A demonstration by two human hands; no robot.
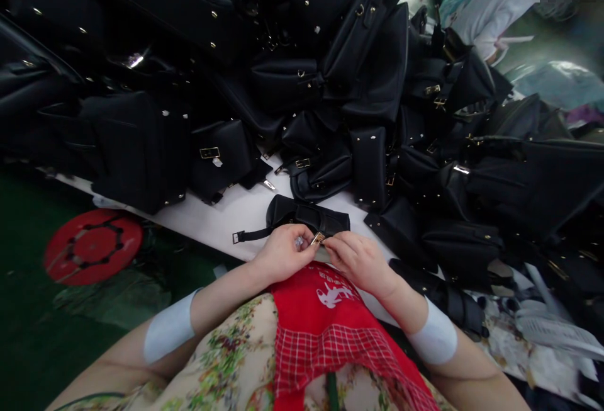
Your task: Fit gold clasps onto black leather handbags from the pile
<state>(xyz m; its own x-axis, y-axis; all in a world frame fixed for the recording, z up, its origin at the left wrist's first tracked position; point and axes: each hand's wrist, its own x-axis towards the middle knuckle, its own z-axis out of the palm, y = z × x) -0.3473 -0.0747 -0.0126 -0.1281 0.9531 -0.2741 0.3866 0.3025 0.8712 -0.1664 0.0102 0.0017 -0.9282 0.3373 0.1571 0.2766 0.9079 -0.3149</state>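
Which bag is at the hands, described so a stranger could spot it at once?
Find the red apron at bottom centre, then the left hand and right hand just above it. The black bag lies on the white table right beyond them. Unlike the heaped bags behind, its buckled strap stretches out to the left.

Both forearms angle inward, the left hand and right hand close together, fingertips pinched.
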